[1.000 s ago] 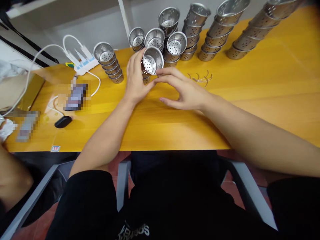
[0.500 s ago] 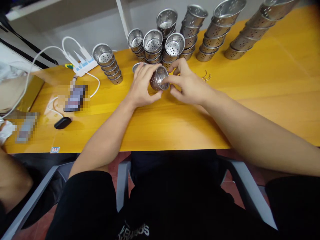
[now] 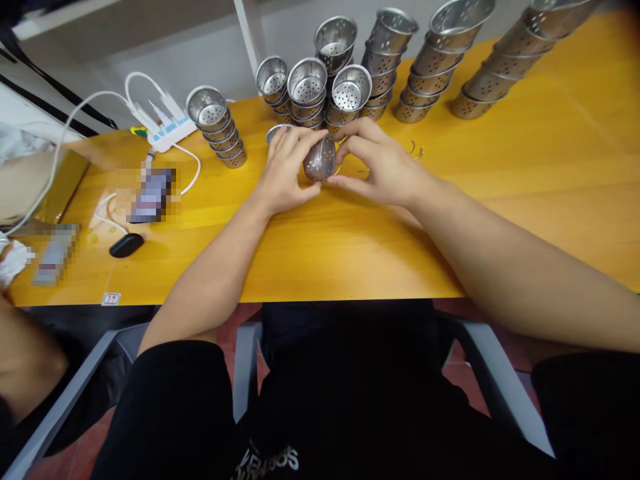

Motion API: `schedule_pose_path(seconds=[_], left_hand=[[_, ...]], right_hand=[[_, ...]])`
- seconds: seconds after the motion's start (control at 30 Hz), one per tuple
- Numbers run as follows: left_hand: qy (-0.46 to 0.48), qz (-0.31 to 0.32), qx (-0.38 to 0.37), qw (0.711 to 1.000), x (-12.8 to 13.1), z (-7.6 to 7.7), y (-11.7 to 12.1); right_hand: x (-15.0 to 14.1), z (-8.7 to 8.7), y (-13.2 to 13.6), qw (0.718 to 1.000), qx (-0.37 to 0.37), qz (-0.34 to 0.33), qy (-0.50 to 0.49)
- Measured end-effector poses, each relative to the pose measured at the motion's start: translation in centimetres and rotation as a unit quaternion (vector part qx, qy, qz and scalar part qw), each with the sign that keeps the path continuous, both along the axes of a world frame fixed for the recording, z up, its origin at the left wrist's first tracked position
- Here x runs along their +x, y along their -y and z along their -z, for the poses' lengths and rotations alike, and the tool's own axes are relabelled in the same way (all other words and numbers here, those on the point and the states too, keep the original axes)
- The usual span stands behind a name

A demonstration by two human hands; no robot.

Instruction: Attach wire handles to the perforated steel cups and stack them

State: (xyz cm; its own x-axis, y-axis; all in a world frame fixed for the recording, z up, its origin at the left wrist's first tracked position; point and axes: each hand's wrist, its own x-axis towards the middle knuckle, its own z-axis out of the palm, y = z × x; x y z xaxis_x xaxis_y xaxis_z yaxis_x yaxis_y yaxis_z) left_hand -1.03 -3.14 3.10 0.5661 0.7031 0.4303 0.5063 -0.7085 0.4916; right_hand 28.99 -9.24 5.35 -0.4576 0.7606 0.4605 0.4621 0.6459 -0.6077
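Note:
A small perforated steel cup [image 3: 320,160] lies tilted on its side between both hands, just above the yellow table [image 3: 325,233]. My left hand [image 3: 285,170] is curled round its left side. My right hand [image 3: 380,167] pinches its right rim with thumb and fingers; a thin wire piece shows at the fingertips, too small to make out clearly. Another steel cup [image 3: 274,131] peeks out behind my left hand. A few bent wire hooks [image 3: 415,152] lie on the table just past my right hand.
Several stacks of perforated steel cups [image 3: 345,97] stand along the table's far edge, with leaning stacks [image 3: 505,63] at right. A short stack [image 3: 217,123], white power strip [image 3: 167,123] with cables, phone [image 3: 150,193] and black object [image 3: 126,245] lie left. Another person's arm [image 3: 25,360] is at far left.
My left hand brought the cup down from the stack toward the table. My right hand came up to grip its rim. The cup has tipped from mouth-up onto its side.

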Motion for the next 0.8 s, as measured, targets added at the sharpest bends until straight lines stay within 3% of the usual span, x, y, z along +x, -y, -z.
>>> schedule_pose_path(seconds=[0.57,0.8], left_hand=[[-0.017,0.017,0.015,1.000,-0.3,-0.2,-0.1],[-0.012,-0.012,0.016,1.000,-0.6,-0.1,-0.4]], right_hand=[[0.4,1.1,-1.3,0.998,0.051,-0.024,-0.028],[0.7,0.9,-0.9,0.997,0.056,0.047,-0.011]])
